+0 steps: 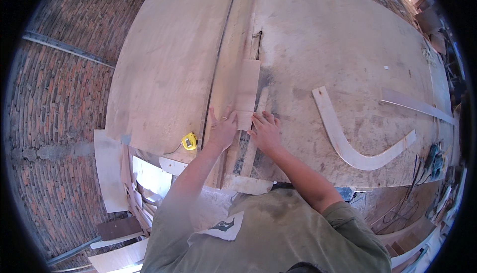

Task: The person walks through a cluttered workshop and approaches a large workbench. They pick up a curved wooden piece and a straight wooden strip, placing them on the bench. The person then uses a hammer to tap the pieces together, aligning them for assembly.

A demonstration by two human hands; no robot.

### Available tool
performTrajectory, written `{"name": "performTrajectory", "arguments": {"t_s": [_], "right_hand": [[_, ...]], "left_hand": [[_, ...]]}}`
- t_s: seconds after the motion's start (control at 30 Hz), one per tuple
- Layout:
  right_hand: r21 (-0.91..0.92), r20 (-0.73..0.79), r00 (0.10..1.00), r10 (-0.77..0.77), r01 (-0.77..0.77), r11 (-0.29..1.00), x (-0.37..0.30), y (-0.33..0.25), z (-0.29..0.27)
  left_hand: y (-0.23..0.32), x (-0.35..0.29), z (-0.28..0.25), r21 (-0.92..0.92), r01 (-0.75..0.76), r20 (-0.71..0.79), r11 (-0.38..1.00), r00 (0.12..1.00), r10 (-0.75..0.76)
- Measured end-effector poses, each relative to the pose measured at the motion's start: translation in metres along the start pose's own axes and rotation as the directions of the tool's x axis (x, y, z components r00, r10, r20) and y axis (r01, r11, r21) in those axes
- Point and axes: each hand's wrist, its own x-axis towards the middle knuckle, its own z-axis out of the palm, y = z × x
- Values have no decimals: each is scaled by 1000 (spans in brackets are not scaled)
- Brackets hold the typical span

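A small pale wooden block point(244, 121) lies against the near end of a longer flat wooden board point(248, 85) on the worktable. My left hand point(222, 130) is on its left side, fingers spread, one pointing forward over the long wooden rail point(229, 59) and others touching the block. From the right, my right hand point(266, 130) presses fingertips and thumb to the block's right edge. Beyond the board, a dark narrow slot point(259, 44) runs through the tabletop; what sits in it is too small to make out.
A yellow tape measure point(189, 141) rests left of the rail. On the right side of the table point(343, 39) lie a curved J-shaped wooden piece point(348, 154) and a straight strip point(417, 105). A teal power tool point(436, 159) sits at the right edge. A brick wall point(54, 94) stands left.
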Motion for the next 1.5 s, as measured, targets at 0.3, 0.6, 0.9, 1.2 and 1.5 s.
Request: {"name": "performTrajectory", "arguments": {"t_s": [0.3,0.6,0.9,1.2,1.5], "right_hand": [[34,-51,999,6,-4,999,20,14,9],[44,-73,997,18,-14,999,33,18,2],[25,-17,999,46,-45,999,43,22,0],[105,-117,992,43,-30,994,32,23,10],[78,-156,985,76,-64,995,43,21,2]], "left_hand": [[-3,20,2,103,-38,-71,994,996,46],[-7,34,10,204,-34,-68,978,997,48],[-7,46,-4,161,-34,-26,986,999,39],[-18,48,-2,117,-70,-49,991,996,76],[-17,59,-8,66,-55,-32,996,998,57]]}}
